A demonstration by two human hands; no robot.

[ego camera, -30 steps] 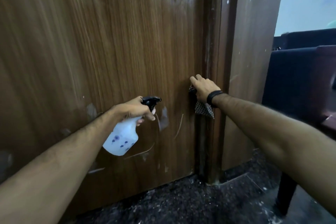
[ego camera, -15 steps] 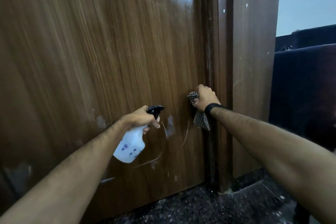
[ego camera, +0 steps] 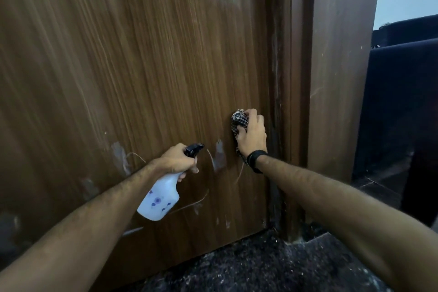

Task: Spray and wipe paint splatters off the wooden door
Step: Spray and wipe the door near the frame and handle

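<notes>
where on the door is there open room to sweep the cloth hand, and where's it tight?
Open: the broad stretch of door above both hands, up to the glare spot. Also the strip below the right hand, down to the floor. Tight: between the spray bottle in the left hand and the cloth, around the pale smear; the frame borders the right.

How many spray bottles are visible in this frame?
1: a white spray bottle gripped in the left hand, held near the lower part of the wooden door. None other visible.
</notes>
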